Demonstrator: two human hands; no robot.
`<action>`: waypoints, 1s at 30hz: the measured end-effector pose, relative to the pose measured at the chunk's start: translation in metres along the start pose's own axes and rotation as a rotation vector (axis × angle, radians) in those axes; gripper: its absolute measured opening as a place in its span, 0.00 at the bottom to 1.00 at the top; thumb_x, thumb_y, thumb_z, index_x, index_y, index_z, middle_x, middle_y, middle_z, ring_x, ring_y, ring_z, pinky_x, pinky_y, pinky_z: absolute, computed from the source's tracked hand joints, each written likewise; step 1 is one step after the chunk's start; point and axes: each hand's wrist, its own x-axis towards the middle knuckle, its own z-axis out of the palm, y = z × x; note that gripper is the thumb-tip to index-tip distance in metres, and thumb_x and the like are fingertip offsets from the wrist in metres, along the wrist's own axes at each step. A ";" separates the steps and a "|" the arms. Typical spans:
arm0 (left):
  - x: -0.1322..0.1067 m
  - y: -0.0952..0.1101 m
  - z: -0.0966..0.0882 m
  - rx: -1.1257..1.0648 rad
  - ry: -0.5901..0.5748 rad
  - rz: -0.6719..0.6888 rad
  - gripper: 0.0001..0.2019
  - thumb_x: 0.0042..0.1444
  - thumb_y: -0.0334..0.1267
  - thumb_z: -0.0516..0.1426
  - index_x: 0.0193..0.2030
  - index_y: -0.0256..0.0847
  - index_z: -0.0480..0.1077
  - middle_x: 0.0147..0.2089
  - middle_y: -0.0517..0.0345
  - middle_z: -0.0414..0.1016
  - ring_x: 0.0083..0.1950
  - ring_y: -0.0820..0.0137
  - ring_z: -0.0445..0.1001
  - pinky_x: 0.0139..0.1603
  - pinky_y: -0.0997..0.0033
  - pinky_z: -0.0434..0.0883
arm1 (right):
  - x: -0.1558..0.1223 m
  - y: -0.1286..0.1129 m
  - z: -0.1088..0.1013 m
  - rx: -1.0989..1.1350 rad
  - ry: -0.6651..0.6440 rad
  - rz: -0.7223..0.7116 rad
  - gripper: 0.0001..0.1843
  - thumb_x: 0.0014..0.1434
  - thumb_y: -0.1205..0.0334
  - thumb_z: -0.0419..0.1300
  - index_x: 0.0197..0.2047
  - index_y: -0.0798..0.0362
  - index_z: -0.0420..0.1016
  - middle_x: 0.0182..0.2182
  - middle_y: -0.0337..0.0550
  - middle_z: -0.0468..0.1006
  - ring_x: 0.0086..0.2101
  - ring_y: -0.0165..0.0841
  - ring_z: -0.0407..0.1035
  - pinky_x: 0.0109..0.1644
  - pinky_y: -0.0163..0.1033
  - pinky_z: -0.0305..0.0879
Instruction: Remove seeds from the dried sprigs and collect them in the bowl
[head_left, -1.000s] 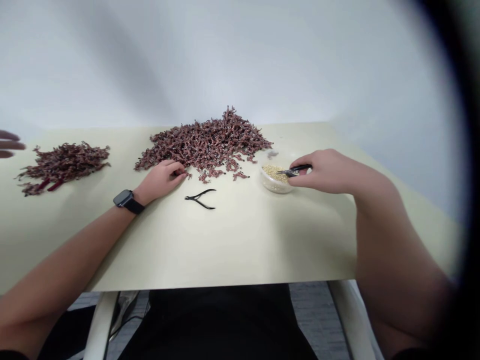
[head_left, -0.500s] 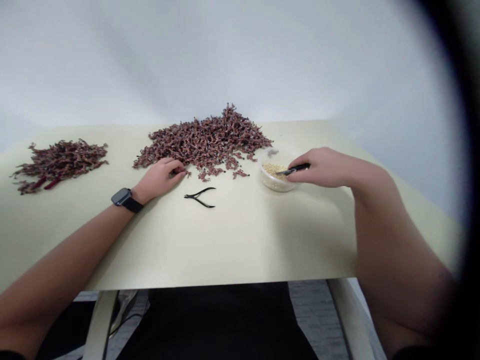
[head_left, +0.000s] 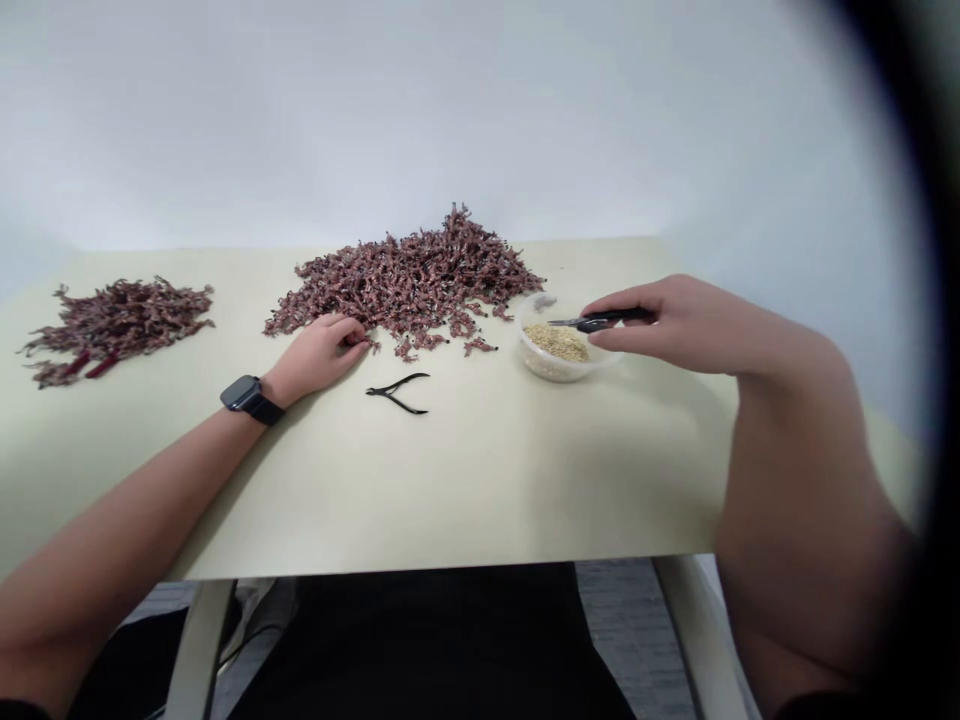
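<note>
My right hand [head_left: 671,322] grips black-handled pliers [head_left: 592,321], their tip hanging just above a small clear bowl [head_left: 559,365] of tiny golden bits. My left hand [head_left: 322,352], a dark watch [head_left: 247,399] on its wrist, rests curled at the near edge of a large heap of dark red pieces [head_left: 416,280], fingers pinched on one piece. A second pair of black pliers [head_left: 397,392] lies open on the table between both hands.
A smaller heap of dark red pieces [head_left: 116,322] lies at the far left of the pale yellow table [head_left: 450,480]. A white wall rises behind it. The table's near edge runs just above my lap.
My right hand has lifted the pliers up out of the bowl and drawn back to the right. Another person's fingers at the far left edge have left the view. My left hand stays put.
</note>
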 end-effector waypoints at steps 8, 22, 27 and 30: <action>0.001 0.001 0.001 0.005 -0.001 -0.024 0.13 0.66 0.48 0.55 0.46 0.43 0.75 0.43 0.50 0.77 0.44 0.60 0.74 0.46 0.59 0.70 | -0.011 -0.057 0.021 0.235 -0.203 -0.203 0.26 0.60 0.45 0.66 0.58 0.46 0.79 0.28 0.37 0.76 0.25 0.31 0.62 0.29 0.39 0.53; 0.001 0.008 -0.001 -0.015 0.000 -0.030 0.13 0.66 0.48 0.55 0.46 0.43 0.75 0.43 0.49 0.77 0.44 0.60 0.73 0.44 0.60 0.70 | -0.001 -0.088 0.101 0.074 -0.258 -0.384 0.07 0.57 0.60 0.60 0.31 0.51 0.65 0.27 0.39 0.73 0.29 0.32 0.62 0.35 0.40 0.49; 0.001 0.010 -0.001 -0.018 0.005 -0.020 0.13 0.66 0.47 0.55 0.46 0.43 0.75 0.43 0.49 0.78 0.44 0.59 0.73 0.44 0.60 0.69 | 0.000 -0.087 0.102 0.068 -0.261 -0.381 0.07 0.56 0.61 0.60 0.32 0.51 0.64 0.27 0.38 0.73 0.29 0.32 0.61 0.35 0.40 0.49; 0.001 0.010 -0.002 -0.011 0.008 -0.017 0.13 0.67 0.47 0.55 0.47 0.43 0.75 0.43 0.50 0.78 0.45 0.59 0.73 0.45 0.59 0.70 | 0.000 -0.087 0.101 0.065 -0.271 -0.371 0.07 0.56 0.61 0.60 0.32 0.50 0.65 0.27 0.38 0.73 0.29 0.32 0.61 0.35 0.40 0.49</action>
